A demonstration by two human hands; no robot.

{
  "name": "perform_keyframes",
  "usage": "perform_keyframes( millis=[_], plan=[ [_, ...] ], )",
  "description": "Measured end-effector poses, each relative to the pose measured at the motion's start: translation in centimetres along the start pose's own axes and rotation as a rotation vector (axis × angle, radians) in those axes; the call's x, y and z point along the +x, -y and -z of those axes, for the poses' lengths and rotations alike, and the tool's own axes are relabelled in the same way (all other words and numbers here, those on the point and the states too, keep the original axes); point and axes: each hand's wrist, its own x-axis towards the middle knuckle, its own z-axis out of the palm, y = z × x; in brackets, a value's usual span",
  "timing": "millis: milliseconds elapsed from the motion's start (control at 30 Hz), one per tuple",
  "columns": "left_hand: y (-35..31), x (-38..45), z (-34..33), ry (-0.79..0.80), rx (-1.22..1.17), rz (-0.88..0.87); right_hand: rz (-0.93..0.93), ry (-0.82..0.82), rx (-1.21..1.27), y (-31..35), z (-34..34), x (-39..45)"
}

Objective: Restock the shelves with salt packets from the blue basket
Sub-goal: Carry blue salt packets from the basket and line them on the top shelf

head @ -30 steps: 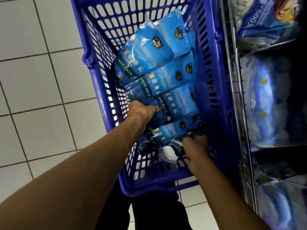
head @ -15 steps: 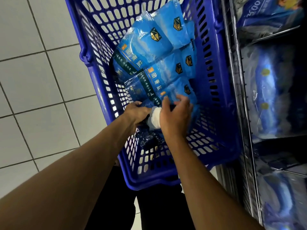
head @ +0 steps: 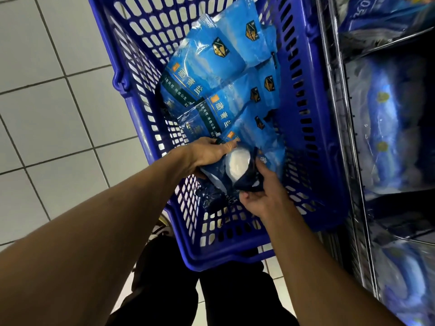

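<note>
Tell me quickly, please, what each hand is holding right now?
Left hand: closed on the salt packet.
Right hand: closed on the same packet's lower end.

The slotted plastic basket [head: 313,128] is deep blue. The glossy plastic salt packets [head: 219,64] are bright blue, each with a dark green text band, an orange square and a black-and-gold emblem. The square floor tiles [head: 42,118] are white with grey grout.

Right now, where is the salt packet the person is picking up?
In the head view, the salt packet is over the near end of the blue basket, held between the left hand and right hand.
</note>
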Motion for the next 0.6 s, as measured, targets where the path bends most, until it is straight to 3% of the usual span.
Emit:
perform_keyframes(
  millis=[100, 167, 267, 400, 500, 600],
  plan=[
    [-0.2, -0.5, 0.1, 0.045, 0.004, -0.021, 0.078, 0.12, 0.114, -0.2, -0.3, -0.9],
    [0.4, -1.9, 0.0, 0.107, -0.029, -0.06, 0.119, 0.187, 0.028, -0.4, 0.1, -2.1],
    [2.0, -5.4, 0.1, 0.079, -0.103, -0.111, 0.122, 0.308, -0.083, -0.5, 1.1, -5.3],
    [3.6, -12.4, 1.5, 0.032, -0.254, -0.177, 0.128, 0.368, -0.173, -1.0, 2.5, -11.4],
    [3.8, -19.3, 3.2, 0.071, -0.299, -0.269, 0.197, 0.367, -0.285, -1.6, 3.1, -17.2],
    [3.3, -27.2, 4.5, 0.085, -0.386, -0.261, 0.149, 0.404, -0.288, -1.7, 2.9, -24.4]
  ],
)
